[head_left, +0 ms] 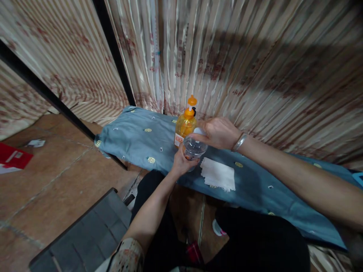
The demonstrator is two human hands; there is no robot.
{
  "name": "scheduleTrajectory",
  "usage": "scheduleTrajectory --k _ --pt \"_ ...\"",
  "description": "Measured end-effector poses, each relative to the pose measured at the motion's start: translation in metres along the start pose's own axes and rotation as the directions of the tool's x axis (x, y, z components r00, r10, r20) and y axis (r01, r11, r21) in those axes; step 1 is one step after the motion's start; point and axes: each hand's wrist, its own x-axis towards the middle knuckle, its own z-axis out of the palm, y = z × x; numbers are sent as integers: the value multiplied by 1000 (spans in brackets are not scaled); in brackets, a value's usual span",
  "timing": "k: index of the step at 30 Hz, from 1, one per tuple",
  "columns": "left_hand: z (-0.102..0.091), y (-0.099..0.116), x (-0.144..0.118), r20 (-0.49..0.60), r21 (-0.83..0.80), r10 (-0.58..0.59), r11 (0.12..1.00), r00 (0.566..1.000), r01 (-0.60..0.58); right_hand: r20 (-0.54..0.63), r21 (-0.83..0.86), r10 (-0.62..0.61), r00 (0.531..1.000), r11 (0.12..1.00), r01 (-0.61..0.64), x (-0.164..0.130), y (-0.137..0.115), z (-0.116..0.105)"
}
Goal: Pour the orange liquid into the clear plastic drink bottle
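My left hand [181, 162] grips the lower part of a clear plastic bottle [193, 148], holding it just above the blue patterned cloth [136, 138]. My right hand [217, 132], with a metal bracelet on the wrist, closes over the bottle's top, where a pale cap shows under the fingers. An orange bottle with an orange pump top [185, 124] stands upright on the cloth just behind and left of the clear bottle. A white paper tissue [218, 174] lies flat on the cloth to the right of my left hand.
A striped curtain [255, 56] hangs close behind the cloth-covered surface. The tiled floor [53, 177] lies to the left, with a red item [13, 158] and a scrap of paper [36, 143]. A dark grey panel [90, 234] sits at the lower left. My dark-clothed legs are below.
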Motion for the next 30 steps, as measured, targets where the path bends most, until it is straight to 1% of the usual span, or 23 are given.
scheduleTrajectory --k 4,8,11,14,16,18,21,23,25,26,28,30 --pt "0 -2 0 -1 -19 48 999 999 -48 24 23 -77 997 997 76 -1 2 1" --pt "0 -2 0 1 -24 43 999 999 -43 55 31 -159 986 987 157 -2 3 -4" --pt "-1 -2 1 14 -22 15 1000 1000 -15 80 29 -153 985 988 151 -2 3 -13" --pt "-2 -1 1 16 -7 28 1000 999 -28 120 48 -110 987 993 105 0 3 -21" --pt "-2 -1 2 15 13 30 999 999 -30 153 86 -117 981 991 105 2 4 -26" --pt "-2 0 3 12 29 41 999 999 -41 169 152 -156 973 980 130 3 4 -32" --pt "-2 2 3 7 24 46 999 999 -46 143 287 -182 973 948 135 4 5 -43" --pt "-2 4 3 5 25 35 999 999 -35 101 386 -149 984 917 99 3 9 -50" --pt "-3 6 3 9 37 13 999 1000 -13 55 481 -75 996 876 39 -1 19 -54" --pt "-3 7 3 12 47 -1 999 1000 0 35 528 -22 999 849 0 -6 25 -52" --pt "-3 9 3 20 80 -18 997 1000 16 23 617 108 994 781 -99 -22 38 -38" --pt "-4 9 3 14 117 -19 993 1000 17 37 716 265 964 665 -211 -49 46 -6"
